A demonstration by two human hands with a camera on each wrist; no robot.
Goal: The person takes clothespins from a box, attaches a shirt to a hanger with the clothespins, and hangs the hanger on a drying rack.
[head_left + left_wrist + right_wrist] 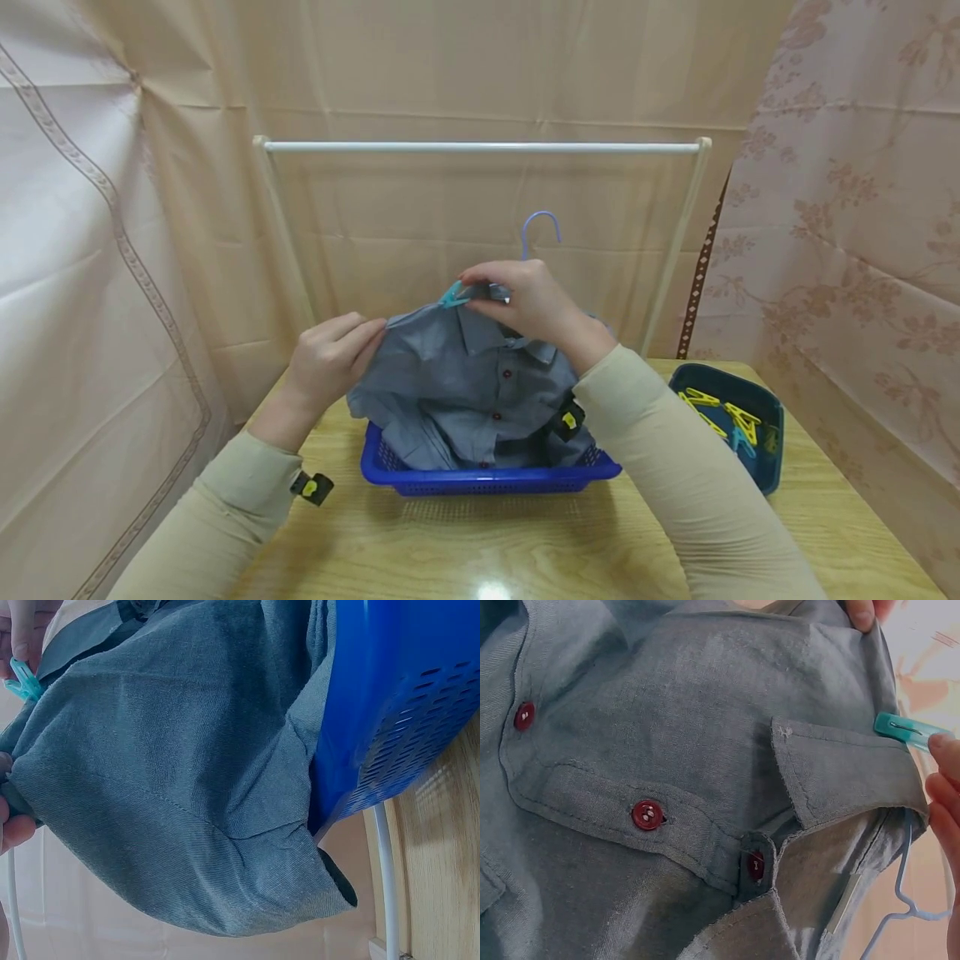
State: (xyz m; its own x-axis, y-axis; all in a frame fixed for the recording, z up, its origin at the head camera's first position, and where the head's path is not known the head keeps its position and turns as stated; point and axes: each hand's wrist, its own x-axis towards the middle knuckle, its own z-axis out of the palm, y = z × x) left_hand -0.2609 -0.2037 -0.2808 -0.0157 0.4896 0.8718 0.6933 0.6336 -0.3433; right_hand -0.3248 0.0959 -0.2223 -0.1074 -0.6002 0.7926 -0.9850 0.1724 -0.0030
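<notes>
A grey-blue button shirt (450, 375) with dark red buttons is held up by its shoulder, its lower part in a blue basket (487, 482). My left hand (330, 358) pinches the shoulder fabric at the left. Between the thumb and fingers of my right hand (536, 304) is a turquoise clothespin (453, 295), its tip on the shoulder seam beside the collar (847, 772). A light blue hanger (541, 218) rises behind the right hand; in the right wrist view its wire shows through the neck opening. The rest of the hanger is hidden by the shirt.
Behind the basket stands a white rack with a horizontal bar (480, 148). A dark green tray (772, 408) at the right of the wooden table (480, 550) holds several yellow clothespins (741, 421) and a blue one. Curtains surround the table.
</notes>
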